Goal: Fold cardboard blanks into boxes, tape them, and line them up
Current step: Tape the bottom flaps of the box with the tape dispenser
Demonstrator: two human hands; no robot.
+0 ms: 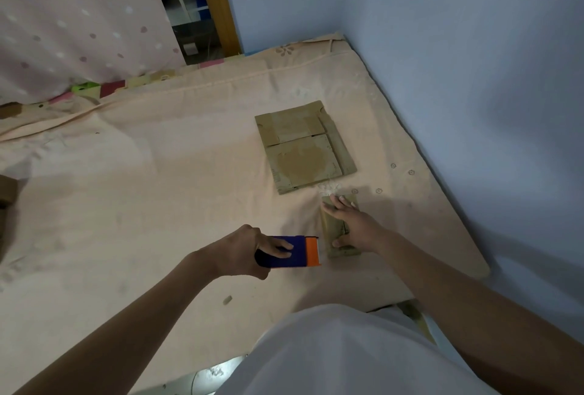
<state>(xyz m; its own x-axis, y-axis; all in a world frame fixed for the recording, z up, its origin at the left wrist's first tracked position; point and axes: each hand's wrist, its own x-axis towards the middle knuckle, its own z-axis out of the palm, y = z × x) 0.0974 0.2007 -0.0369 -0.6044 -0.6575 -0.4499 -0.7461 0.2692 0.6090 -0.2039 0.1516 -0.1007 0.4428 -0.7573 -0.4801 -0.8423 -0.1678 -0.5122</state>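
Cardboard flats on a peach bedsheet (pixel 158 173)

Right hand (pixel 350 224) presses flat, fingers straight, on a small cardboard box (pixel 339 236) near the sheet's right edge; left hand (pixel 246 252) grips a blue-orange tape dispenser (pixel 292 252) just beside it. Flattened cardboard blank (pixel 305 146) lies farther back.

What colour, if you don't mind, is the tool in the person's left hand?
The tape dispenser is dark blue with an orange front end, seen in the head view.

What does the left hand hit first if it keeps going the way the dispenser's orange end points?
Probably the small cardboard box under the right hand. The left hand holds the blue tape dispenser, its orange end aimed at the box's near side, with only a narrow gap showing; depth is unclear.
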